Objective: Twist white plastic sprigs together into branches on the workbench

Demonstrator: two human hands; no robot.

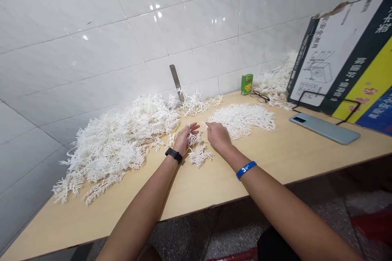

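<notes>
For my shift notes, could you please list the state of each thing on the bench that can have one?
Left hand: fingers closed on a white plastic sprue piece.
Right hand: fingers pinching the same piece.
Small cluster: loose on the table, between the wrists.
Big pile: heaped, tangled.
Smaller pile: spread flat.
Phone: lying flat, back upward.
Glasses: lying on the table.
Green box: upright.
Cardboard carton: leaning, top edge torn.

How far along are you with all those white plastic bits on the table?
Already sorted, it seems: the flat pile on the right. In hand: the left hand and right hand work a small cluster. Left: the big heap, much larger.
</notes>
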